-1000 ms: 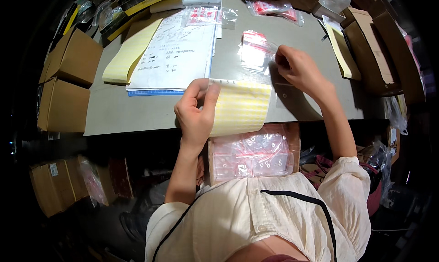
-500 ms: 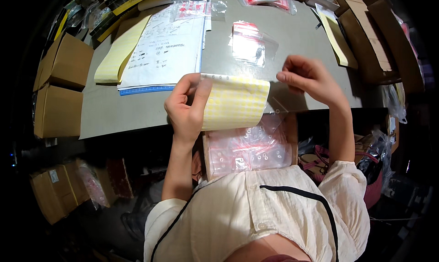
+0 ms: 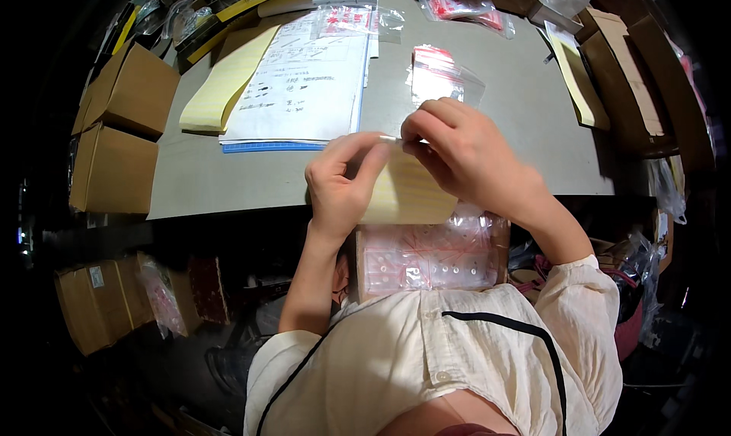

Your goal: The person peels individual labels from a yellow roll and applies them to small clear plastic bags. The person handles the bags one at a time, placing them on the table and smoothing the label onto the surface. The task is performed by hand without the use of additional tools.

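Note:
My left hand point(image 3: 344, 178) grips the left side of a yellow sheet of small labels point(image 3: 407, 194), held up in front of the table edge. My right hand point(image 3: 461, 153) has come over the sheet's top edge, its fingertips pinched together against the sheet beside my left thumb. What sits between those fingertips is too small to tell. Below both hands, on my lap, lies a box of clear plastic bags with red print point(image 3: 426, 257). One clear bag with a red strip point(image 3: 442, 74) lies on the grey table point(image 3: 228, 181) just beyond my right hand.
White printed papers point(image 3: 304, 86) on a blue pad and a yellow pad point(image 3: 221, 86) lie at the table's left. More clear bags point(image 3: 350, 17) rest at the back. Cardboard boxes point(image 3: 126, 93) stand left, others point(image 3: 624, 78) with a yellow pad right.
My right hand moved left from the table onto the top of the yellow sheet. My left hand lifted the sheet closer to me.

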The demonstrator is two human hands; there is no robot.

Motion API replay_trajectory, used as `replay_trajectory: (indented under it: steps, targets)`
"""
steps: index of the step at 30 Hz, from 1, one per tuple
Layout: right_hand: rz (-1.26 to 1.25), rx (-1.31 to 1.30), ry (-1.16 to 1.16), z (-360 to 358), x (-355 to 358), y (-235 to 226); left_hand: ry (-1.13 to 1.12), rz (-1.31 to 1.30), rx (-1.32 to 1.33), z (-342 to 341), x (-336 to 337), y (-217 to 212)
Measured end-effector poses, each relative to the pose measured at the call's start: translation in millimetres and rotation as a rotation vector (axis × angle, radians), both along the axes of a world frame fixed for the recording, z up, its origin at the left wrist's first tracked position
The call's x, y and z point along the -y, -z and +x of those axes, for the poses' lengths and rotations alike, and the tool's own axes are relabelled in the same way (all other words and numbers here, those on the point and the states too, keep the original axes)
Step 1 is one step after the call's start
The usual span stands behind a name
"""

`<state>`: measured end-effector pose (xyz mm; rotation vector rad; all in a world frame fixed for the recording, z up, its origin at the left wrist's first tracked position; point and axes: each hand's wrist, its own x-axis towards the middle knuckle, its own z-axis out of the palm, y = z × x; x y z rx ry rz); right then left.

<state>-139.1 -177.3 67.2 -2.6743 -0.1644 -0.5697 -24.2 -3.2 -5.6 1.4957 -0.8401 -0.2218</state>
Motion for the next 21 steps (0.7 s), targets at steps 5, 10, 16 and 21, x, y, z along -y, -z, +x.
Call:
replay_trajectory:
  steps: [5, 10, 16, 21]
  targets:
    - [-0.313, 0.137, -0.046, -9, -9, 9, -0.027, 0.104, -0.048, -3, 2, -9]
    - [0.295, -0.058, 0.008, -11, 40, 2, -0.036, 0.124, -0.113, -3, 5, -15]
    - [0.316, -0.448, 0.379, 14, 133, 14, -0.068, 0.129, -0.118, -2, 6, -15]
    - [0.139, -0.624, 0.457, 6, 142, 6, -0.065, 0.126, -0.106, -3, 6, -14]
